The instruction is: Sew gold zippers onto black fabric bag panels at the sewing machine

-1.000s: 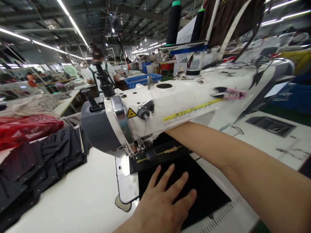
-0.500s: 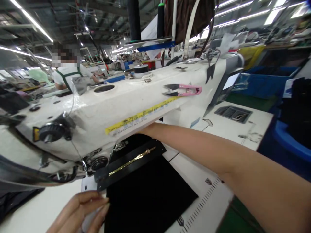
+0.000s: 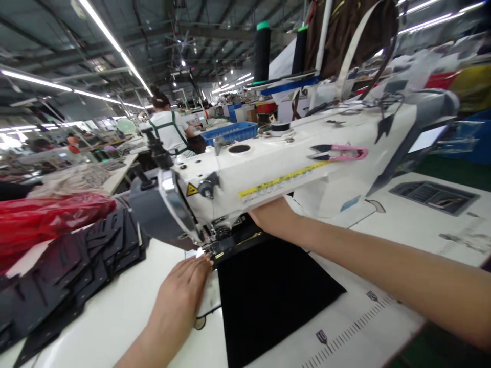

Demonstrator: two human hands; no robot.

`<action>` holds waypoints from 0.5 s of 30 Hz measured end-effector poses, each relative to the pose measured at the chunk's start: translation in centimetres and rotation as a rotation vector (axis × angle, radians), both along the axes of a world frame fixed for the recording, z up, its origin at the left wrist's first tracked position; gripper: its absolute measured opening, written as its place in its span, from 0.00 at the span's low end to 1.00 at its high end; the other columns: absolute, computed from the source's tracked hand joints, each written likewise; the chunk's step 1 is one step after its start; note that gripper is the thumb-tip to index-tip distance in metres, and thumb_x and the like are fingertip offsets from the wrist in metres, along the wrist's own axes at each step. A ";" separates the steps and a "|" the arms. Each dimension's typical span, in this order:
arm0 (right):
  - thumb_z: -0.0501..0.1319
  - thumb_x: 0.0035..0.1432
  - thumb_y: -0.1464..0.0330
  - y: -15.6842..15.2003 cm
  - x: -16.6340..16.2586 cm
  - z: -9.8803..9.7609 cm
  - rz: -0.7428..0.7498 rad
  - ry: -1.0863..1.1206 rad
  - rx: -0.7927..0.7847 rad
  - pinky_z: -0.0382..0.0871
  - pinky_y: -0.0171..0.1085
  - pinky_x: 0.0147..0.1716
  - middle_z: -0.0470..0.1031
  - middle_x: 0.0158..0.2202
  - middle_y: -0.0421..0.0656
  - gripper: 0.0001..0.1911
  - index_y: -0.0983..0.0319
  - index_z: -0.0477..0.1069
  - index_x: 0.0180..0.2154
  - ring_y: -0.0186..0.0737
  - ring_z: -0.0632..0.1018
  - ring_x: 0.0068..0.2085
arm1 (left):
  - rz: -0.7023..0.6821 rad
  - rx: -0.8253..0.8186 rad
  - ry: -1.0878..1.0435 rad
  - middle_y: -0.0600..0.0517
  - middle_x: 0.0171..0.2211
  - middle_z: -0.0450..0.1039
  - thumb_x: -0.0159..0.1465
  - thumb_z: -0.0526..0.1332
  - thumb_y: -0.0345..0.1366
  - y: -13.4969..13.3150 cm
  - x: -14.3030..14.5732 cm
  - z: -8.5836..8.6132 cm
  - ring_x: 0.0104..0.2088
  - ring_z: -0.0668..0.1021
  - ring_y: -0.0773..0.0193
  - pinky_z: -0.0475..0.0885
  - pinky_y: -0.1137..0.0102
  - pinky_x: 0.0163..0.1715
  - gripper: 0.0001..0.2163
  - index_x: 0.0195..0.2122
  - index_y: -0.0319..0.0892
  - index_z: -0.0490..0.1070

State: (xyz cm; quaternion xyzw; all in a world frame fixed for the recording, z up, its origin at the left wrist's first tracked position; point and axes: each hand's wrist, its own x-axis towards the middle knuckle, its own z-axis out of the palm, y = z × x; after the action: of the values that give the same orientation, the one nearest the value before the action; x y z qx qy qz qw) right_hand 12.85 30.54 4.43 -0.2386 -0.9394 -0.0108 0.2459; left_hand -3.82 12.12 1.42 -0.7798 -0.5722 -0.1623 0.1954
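A white industrial sewing machine (image 3: 276, 174) stands across the table. A black fabric panel (image 3: 268, 291) with a gold zipper strip lies on the bed under its arm. My left hand (image 3: 184, 291) rests palm down at the panel's left edge, fingers stretched together, with the fingertips at the presser foot (image 3: 209, 248). My right hand (image 3: 272, 217) reaches under the machine arm behind the needle; its fingers are hidden by the machine.
A stack of black cut pieces (image 3: 69, 266) and a red plastic bag (image 3: 42, 220) lie at the left. Pink thread snips (image 3: 337, 152) sit on top of the machine. Thread cones (image 3: 263, 51) stand behind. A person in a white shirt (image 3: 169, 130) works further back. A printed ruler (image 3: 364, 317) marks the table's front edge.
My left hand moved from a pinch at the panel's near corner up to the presser foot and now lies flat. The view swung back to the left.
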 end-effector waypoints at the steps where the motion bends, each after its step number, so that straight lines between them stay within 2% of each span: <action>1: 0.52 0.60 0.74 -1.5 0.8 -0.4 0.023 -0.003 0.018 0.64 0.45 0.41 0.72 0.36 0.51 0.09 0.68 0.71 0.34 0.48 0.72 0.41 | 0.020 -0.004 -0.036 0.44 0.37 0.76 0.64 0.48 0.29 0.0 0.0 0.1 0.37 0.78 0.58 0.75 0.63 0.37 0.11 0.41 0.38 0.68; 2: 0.53 0.60 0.72 -3.1 1.5 -0.9 0.065 -0.006 0.038 0.64 0.43 0.38 0.72 0.31 0.49 0.11 0.66 0.70 0.28 0.46 0.72 0.37 | 0.052 -0.012 -0.075 0.45 0.34 0.76 0.64 0.48 0.29 0.1 0.0 0.2 0.34 0.78 0.58 0.75 0.64 0.35 0.10 0.40 0.38 0.68; 4: 0.52 0.61 0.70 -6.2 2.4 -2.0 0.224 0.004 0.064 0.63 0.41 0.32 0.70 0.25 0.44 0.14 0.64 0.68 0.24 0.43 0.71 0.30 | 0.122 -0.042 -0.143 0.48 0.30 0.75 0.63 0.48 0.27 0.1 0.2 0.3 0.31 0.78 0.60 0.74 0.66 0.32 0.09 0.37 0.39 0.67; 5: 0.52 0.61 0.70 -7.4 2.4 -2.5 0.267 -0.006 0.053 0.63 0.40 0.31 0.70 0.24 0.43 0.14 0.63 0.68 0.24 0.42 0.71 0.29 | 0.147 -0.052 -0.169 0.48 0.29 0.75 0.63 0.48 0.27 0.2 0.2 0.4 0.30 0.77 0.60 0.74 0.66 0.31 0.09 0.35 0.39 0.67; 7: 0.54 0.60 0.70 -9.1 1.7 -3.2 0.293 -0.035 -0.007 0.64 0.40 0.30 0.72 0.27 0.44 0.08 0.64 0.70 0.31 0.43 0.72 0.30 | 0.176 -0.063 -0.203 0.49 0.28 0.75 0.62 0.49 0.26 0.1 0.4 0.5 0.29 0.77 0.60 0.73 0.66 0.30 0.09 0.35 0.39 0.67; 8: 0.55 0.59 0.69 -9.4 1.1 -3.4 0.277 -0.057 -0.057 0.64 0.40 0.30 0.73 0.29 0.45 0.07 0.65 0.70 0.35 0.44 0.73 0.31 | 0.184 -0.063 -0.214 0.49 0.28 0.74 0.62 0.49 0.27 0.1 0.4 0.5 0.29 0.77 0.60 0.73 0.66 0.30 0.08 0.34 0.39 0.67; 10: 0.56 0.59 0.66 -9.5 -0.2 -3.5 0.217 -0.096 -0.160 0.66 0.40 0.30 0.75 0.34 0.48 0.12 0.67 0.68 0.42 0.45 0.75 0.33 | 0.190 -0.054 -0.229 0.48 0.28 0.74 0.62 0.49 0.27 0.0 0.4 0.4 0.29 0.77 0.59 0.73 0.66 0.30 0.08 0.34 0.39 0.68; 12: 0.56 0.59 0.64 -9.2 -1.1 -3.4 0.179 -0.123 -0.236 0.67 0.41 0.31 0.75 0.35 0.49 0.14 0.68 0.68 0.43 0.47 0.76 0.33 | 0.191 -0.048 -0.243 0.48 0.28 0.75 0.63 0.49 0.28 0.0 0.4 0.2 0.29 0.77 0.59 0.73 0.65 0.30 0.08 0.34 0.39 0.68; 15: 0.56 0.58 0.65 -8.9 -1.3 -3.5 0.210 -0.126 -0.279 0.68 0.43 0.34 0.76 0.37 0.49 0.15 0.67 0.68 0.44 0.48 0.76 0.35 | 0.177 -0.050 -0.269 0.49 0.30 0.75 0.63 0.50 0.28 -0.1 0.3 0.0 0.31 0.77 0.60 0.73 0.65 0.32 0.08 0.35 0.39 0.68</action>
State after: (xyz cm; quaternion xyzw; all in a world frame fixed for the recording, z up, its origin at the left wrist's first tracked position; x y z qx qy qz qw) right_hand 11.56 21.66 0.91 -0.1700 -0.9651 0.1303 0.1510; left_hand -3.49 12.07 1.41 -0.7022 -0.6634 -0.2332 0.1112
